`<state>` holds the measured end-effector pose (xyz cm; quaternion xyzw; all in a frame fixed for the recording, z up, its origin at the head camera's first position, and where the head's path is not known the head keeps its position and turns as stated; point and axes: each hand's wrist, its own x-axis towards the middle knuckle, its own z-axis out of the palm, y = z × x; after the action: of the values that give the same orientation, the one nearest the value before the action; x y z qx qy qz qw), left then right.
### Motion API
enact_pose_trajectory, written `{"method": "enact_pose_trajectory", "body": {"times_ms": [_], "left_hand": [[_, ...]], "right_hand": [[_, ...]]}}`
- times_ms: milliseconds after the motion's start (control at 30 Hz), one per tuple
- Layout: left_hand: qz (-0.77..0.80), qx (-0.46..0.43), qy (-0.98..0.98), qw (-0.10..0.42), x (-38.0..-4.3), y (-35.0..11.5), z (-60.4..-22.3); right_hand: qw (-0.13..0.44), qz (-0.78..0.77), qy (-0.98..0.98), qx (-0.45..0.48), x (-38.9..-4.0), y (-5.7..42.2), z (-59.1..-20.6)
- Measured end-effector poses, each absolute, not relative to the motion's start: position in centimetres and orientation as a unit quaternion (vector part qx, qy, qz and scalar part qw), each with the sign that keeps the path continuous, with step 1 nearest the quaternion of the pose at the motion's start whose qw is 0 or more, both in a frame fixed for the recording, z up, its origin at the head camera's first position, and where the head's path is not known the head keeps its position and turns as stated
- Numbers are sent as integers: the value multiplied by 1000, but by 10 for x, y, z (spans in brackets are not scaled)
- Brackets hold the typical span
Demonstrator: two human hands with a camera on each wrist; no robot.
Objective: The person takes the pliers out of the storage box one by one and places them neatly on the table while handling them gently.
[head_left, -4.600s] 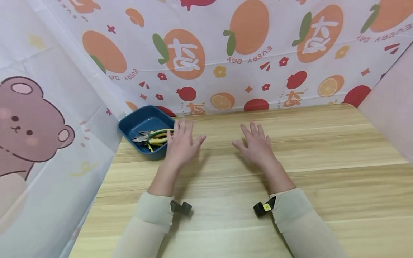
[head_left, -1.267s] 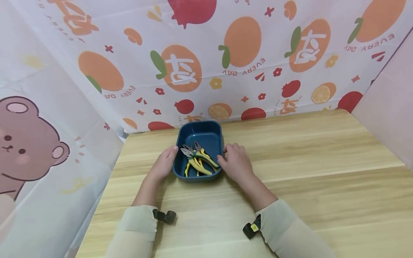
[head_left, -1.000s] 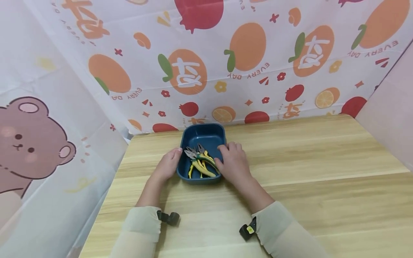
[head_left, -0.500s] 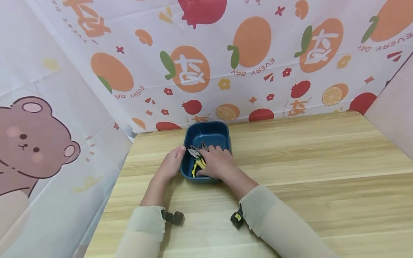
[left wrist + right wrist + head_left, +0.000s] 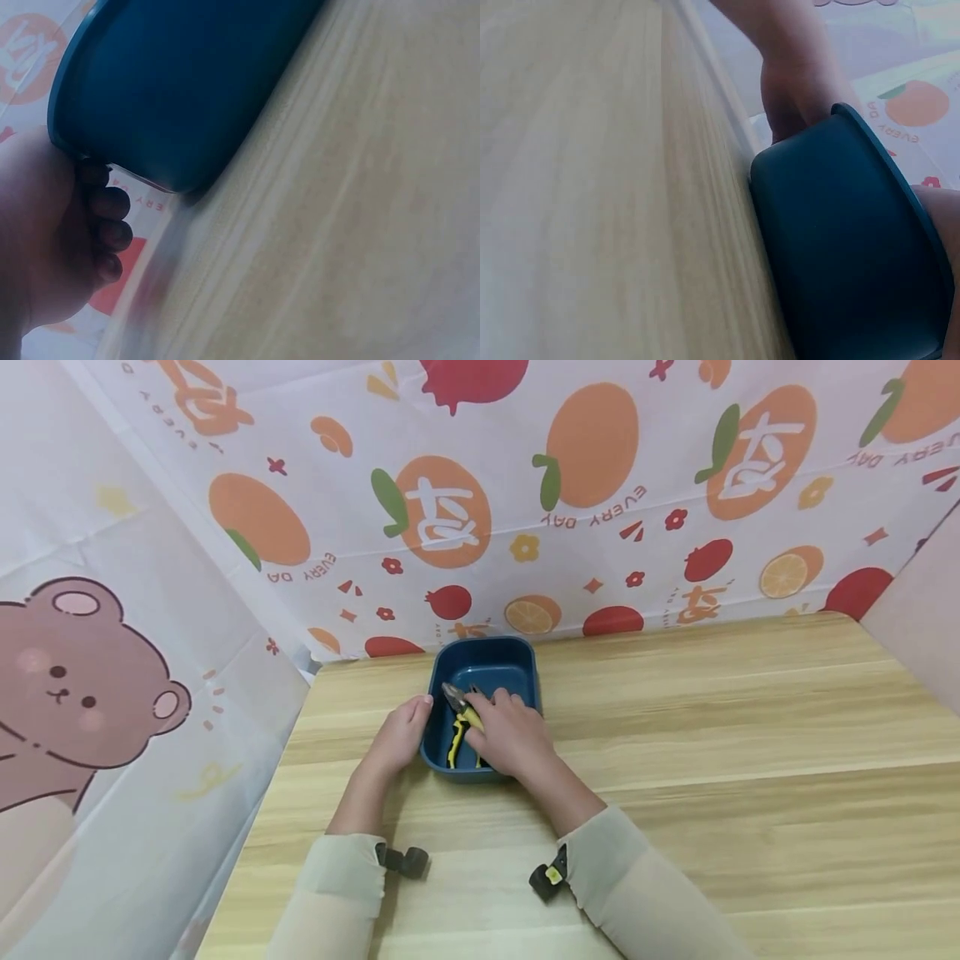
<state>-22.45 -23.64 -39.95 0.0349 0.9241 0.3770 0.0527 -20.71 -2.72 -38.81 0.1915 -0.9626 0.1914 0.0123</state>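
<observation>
A dark blue plastic bin (image 5: 483,652) stands on the table against the back wall. My left hand (image 5: 400,732) holds its left side, thumb at the rim; in the left wrist view, this hand (image 5: 45,232) has its fingers curled below the rim of the bin (image 5: 180,82). Inside the bin, my right hand (image 5: 512,732) grips pliers (image 5: 471,713) by the yellow handles, their metal jaws pointing to the far left. Other pliers with yellow-and-black handles (image 5: 456,745) lie beneath, partly covered by that hand. The right wrist view mostly shows the bin's outer wall (image 5: 840,232).
The wood-grain table (image 5: 712,760) extends to the right and toward me. A fruit-print cloth (image 5: 585,560) hangs close behind the bin. Another cloth with a bear print (image 5: 82,693) borders the left side.
The bin came from the far left to mid-table, drawn by both hands. Since then my right hand has left the rim, reached inside and taken hold of pliers, which are now shifted.
</observation>
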Motion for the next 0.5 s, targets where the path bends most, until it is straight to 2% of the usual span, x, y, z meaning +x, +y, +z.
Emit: {"method": "enact_pose_trajectory", "body": {"times_ms": [167, 500], "left_hand": [[361, 38, 931, 40, -227, -236, -398], [359, 32, 931, 55, -228, -235, -400]], "right_hand": [[54, 263, -945, 186, -208, -23, -387], [67, 405, -897, 165, -206, -17, -386]]}}
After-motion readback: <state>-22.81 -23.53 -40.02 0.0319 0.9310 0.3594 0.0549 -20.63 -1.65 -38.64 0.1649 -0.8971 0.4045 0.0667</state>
